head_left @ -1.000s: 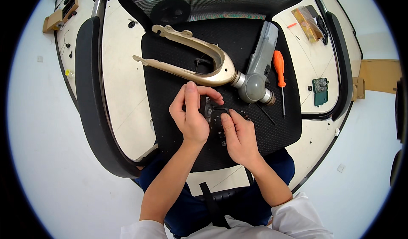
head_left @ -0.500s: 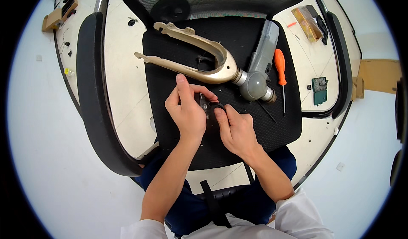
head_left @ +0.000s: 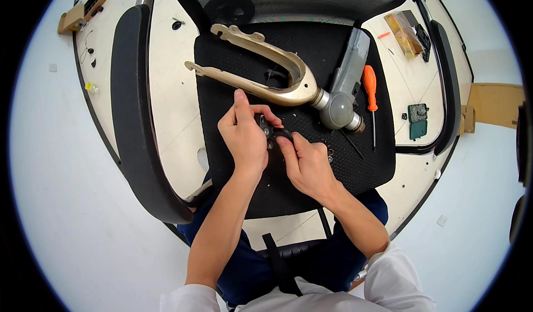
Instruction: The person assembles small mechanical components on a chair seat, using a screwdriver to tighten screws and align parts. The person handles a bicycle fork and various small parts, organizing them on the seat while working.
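Low over the black chair seat (head_left: 233,195), both my hands hold a small dark metal part (head_left: 266,130) with round silver spots. My left hand (head_left: 244,137) is curled around its left side, thumb raised. The thumb and fingers of my right hand (head_left: 311,165) pinch a black, rounded piece at its right side; my fingers hide much of both. Just beyond my hands lies a gold two-legged fork (head_left: 283,95). Its stem runs through a grey rounded joint (head_left: 337,111) with a grey tube (head_left: 353,56) attached.
An orange-handled screwdriver (head_left: 370,84) and a thin black rod (head_left: 352,145) lie right on the seat, near small rings (head_left: 330,155). Armrests (head_left: 130,106) flank the seat. On the floor are a green case (head_left: 418,120), a clear packet (head_left: 404,33) and cardboard boxes (head_left: 72,20).
The view has shifted slightly, so the chair and fork appear further right. Small rings beside my right hand now show. Both hands keep hold of the dark metal part, with little change in grip.
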### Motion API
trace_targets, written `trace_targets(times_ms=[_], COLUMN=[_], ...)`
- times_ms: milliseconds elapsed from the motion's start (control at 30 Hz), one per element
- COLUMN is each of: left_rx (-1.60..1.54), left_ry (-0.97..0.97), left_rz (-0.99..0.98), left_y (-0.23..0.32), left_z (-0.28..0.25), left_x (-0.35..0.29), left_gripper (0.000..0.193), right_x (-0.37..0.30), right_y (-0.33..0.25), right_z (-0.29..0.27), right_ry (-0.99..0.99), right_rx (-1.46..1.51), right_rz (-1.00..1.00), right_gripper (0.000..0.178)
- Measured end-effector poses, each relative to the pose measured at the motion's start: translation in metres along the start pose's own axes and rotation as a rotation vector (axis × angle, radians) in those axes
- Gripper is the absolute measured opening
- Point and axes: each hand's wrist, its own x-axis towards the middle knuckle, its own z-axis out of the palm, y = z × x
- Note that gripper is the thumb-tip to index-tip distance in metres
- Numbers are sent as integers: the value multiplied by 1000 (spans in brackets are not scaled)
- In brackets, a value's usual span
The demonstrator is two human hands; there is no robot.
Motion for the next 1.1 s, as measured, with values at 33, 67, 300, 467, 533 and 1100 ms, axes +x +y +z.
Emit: trace_targets(times_ms=[33, 67, 300, 467, 533, 1100], left_rx=[-2, -3, -137, -141, -179, 1001], left_ry=[3, 5, -276, -293, -286, 134], left_rz=[5, 9, 174, 77, -70, -73], left_y=[0, 0, 8, -6, -12, -11], left_z=[0, 0, 3, -10, -18, -41], left_x=[0, 0, -7, -12, -17, -50], left_gripper=[58, 58, 34, 42, 43, 57], right_x=[0, 1, 0, -13, -20, -81], right_y=[1, 1, -1, -4, -16, 2], right_z=[0, 0, -12, -4, -5, 56], right_ry=[-2, -4, -117, -225, -285, -113], right_rx=[12, 24, 379, 875, 1131, 751], right_rz=[7, 14, 175, 509, 709, 595], right_gripper=[31, 30, 37, 43, 43, 39])
